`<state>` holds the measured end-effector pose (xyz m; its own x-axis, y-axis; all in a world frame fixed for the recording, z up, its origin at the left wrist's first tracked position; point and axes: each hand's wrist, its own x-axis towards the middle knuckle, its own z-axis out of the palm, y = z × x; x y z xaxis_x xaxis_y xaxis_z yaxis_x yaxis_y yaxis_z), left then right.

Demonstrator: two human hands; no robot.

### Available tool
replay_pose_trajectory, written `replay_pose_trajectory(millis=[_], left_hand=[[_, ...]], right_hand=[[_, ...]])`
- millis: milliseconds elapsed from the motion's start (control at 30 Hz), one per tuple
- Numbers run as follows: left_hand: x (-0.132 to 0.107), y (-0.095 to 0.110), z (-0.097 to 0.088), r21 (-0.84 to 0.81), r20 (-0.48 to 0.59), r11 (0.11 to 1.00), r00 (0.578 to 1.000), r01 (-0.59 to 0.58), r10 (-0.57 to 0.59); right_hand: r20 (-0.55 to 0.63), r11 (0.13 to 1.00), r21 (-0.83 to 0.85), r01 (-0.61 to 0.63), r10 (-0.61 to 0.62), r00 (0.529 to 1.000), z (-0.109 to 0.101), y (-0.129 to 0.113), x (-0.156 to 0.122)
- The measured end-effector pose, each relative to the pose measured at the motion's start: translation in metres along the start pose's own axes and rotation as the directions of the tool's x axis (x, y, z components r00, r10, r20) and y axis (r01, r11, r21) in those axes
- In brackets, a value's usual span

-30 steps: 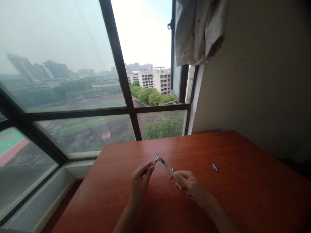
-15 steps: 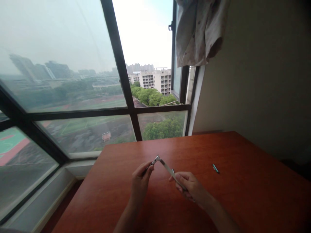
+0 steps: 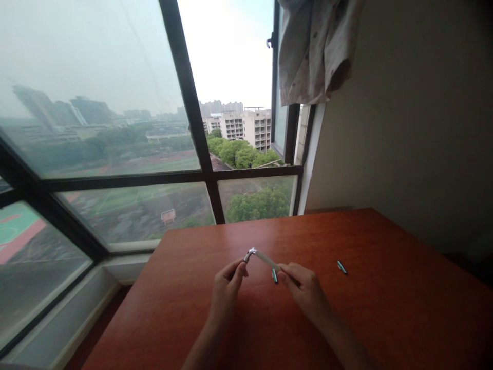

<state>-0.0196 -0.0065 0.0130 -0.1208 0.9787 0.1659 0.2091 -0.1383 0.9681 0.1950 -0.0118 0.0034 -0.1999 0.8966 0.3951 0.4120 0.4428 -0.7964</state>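
Note:
My left hand (image 3: 227, 285) is closed, thumb and fingers pinching a slim dark handle (image 3: 246, 258) with a small silver head at its upper end. My right hand (image 3: 304, 285) is closed round a long, pale flat strip (image 3: 265, 258). The far end of the strip meets the silver head, so the two pieces form a shallow peak above the table. Whether they are joined I cannot tell. A small teal and black bar (image 3: 275, 276) lies on the table just left of my right fingertips. My palm hides the strip's near end.
A second small teal and black bar (image 3: 341, 267) rests farther right on the reddish-brown wooden table (image 3: 385, 308). Dark-framed windows (image 3: 210, 177) border the table's far and left sides. A light garment (image 3: 316, 51) hangs at the upper right, beside the wall (image 3: 385, 128).
My right hand has shifted up and its grip on the strip has changed; the strip now lies at a flatter angle. The nearer teal bar shows more fully. My left hand has moved slightly right.

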Motion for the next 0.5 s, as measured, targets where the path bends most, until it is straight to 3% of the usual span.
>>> replay_pose_trajectory(millis=[233, 500], left_hand=[[-0.0029, -0.0013, 0.0081, 0.029, 0.019, 1.0, 1.0, 0.009, -0.01], [-0.003, 0.003, 0.0053, 0.088, -0.037, 0.996, 0.999, -0.024, 0.027]], right_hand=[[-0.022, 0.972, -0.229, 0.047, -0.053, 0.998, 0.0048, 0.0057, -0.0045], [-0.03, 0.904, -0.42, 0.079, -0.101, 0.994, 0.003, 0.0059, -0.0074]])
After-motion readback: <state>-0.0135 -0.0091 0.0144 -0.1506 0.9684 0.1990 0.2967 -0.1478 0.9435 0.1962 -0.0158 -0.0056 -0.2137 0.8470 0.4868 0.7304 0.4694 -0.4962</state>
